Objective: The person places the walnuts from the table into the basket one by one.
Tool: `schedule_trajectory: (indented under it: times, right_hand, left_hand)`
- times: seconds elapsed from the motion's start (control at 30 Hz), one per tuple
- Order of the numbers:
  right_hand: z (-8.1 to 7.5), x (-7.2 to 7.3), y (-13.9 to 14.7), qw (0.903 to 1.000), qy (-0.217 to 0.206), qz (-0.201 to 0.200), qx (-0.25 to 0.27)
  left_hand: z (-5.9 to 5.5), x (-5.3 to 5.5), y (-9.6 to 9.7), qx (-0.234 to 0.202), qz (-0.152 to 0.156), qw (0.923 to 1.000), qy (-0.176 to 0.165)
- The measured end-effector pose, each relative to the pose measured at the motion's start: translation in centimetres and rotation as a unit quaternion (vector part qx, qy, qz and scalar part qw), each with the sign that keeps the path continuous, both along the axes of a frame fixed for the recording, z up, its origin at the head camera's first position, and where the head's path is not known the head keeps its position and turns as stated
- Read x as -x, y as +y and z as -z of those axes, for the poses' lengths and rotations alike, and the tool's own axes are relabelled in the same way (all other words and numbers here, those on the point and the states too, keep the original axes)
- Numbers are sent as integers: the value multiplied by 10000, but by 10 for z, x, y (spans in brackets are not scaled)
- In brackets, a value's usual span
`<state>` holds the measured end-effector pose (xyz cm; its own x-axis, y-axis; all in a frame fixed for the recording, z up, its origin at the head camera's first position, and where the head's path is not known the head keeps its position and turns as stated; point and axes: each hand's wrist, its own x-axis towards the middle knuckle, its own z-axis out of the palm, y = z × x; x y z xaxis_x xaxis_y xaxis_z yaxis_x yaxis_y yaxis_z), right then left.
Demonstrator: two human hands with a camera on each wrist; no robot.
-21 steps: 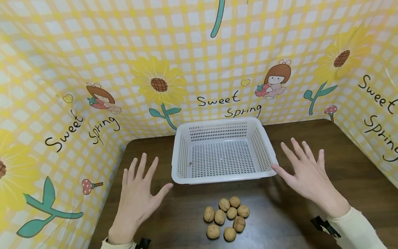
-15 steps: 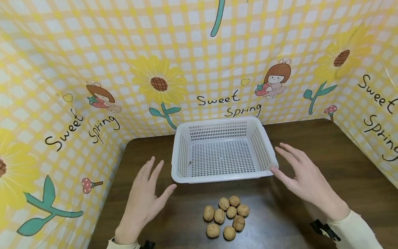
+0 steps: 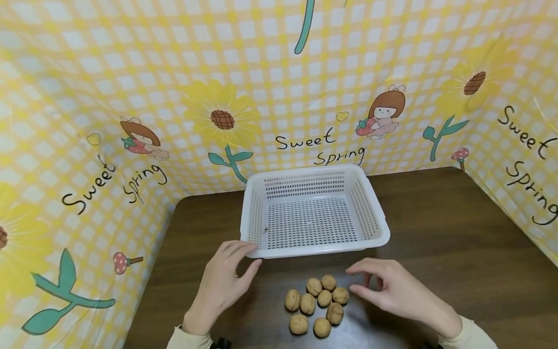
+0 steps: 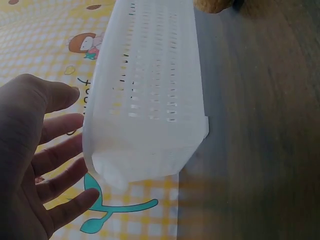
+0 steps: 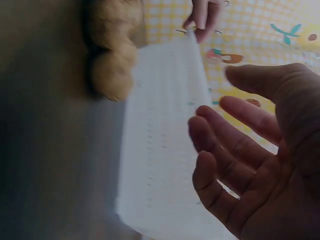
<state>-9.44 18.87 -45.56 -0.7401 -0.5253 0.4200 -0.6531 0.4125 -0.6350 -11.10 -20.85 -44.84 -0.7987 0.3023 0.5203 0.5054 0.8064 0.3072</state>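
A white perforated plastic basket (image 3: 311, 249) stands on the table in the head view. My left hand (image 3: 222, 278) is at its near left corner, fingertips at the rim and thumb just in front. In the left wrist view the left thumb (image 4: 65, 95) stands apart from the rim, with the fingers spread beside it. Several walnuts (image 3: 307, 304) lie loosely grouped in front of the basket. To their right hovers my right hand (image 3: 398, 291), fingers bent loosely and thumb apart, near the rightmost walnut (image 3: 340, 295). Its palm shows nothing held in the right wrist view.
The dark brown wooden table (image 3: 440, 228) extends on both sides of the basket. A yellow checked cloth (image 3: 279, 97) with flowers and cartoon figures hangs behind and along both sides. The basket's back is close to that cloth.
My left hand has moved right to the basket's near left corner. My right hand has left the basket's right side and come down and left toward the walnuts. Basket and walnuts have stayed put.
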Motion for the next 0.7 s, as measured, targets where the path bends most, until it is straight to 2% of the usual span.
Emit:
schedule_trajectory:
  times: [0.23,0.47,0.6,0.7]
  right_hand:
    - [27,0,-11,9969,-453,-636,-57]
    - [40,4,-9,9900,-1176,-781,91]
    - [45,6,-8,9866,-1368,-869,209]
    - [49,8,-7,9850,-1442,-919,212]
  left_hand:
    - [4,3,1,-36,-17,9999,156]
    - [4,6,3,57,23,9995,314]
    - [1,9,3,232,78,9987,456]
    - [-3,10,4,457,9,9978,485]
